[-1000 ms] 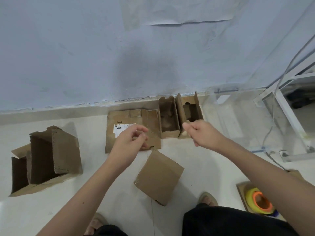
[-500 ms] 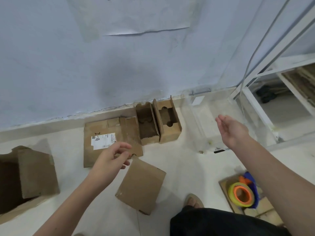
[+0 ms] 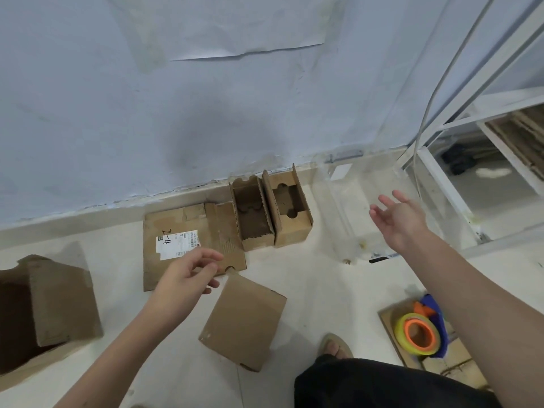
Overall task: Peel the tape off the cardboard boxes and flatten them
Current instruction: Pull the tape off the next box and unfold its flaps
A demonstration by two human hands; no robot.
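Observation:
A flattened cardboard box with a white label (image 3: 176, 231) lies on the floor by the wall. Two small open boxes (image 3: 270, 213) stand upright next to it on the right. Another flat brown box (image 3: 244, 322) lies nearer to me. A large open box (image 3: 50, 301) sits at the far left. My left hand (image 3: 188, 275) hovers over the labelled box's front edge, fingers loosely curled, holding nothing. My right hand (image 3: 397, 219) is stretched out with spread fingers over a clear plastic container (image 3: 350, 207), empty.
A yellow and orange tape roll (image 3: 418, 334) with a blue dispenser lies on cardboard at the lower right. A white metal frame (image 3: 441, 181) and cable stand at the right. My foot in a sandal (image 3: 335, 346) is on the floor near the flat box.
A second ago both hands were pinched together above the boxes. The right hand swung right over the clear container and opened. The left hand dropped and loosened. The camera turned right.

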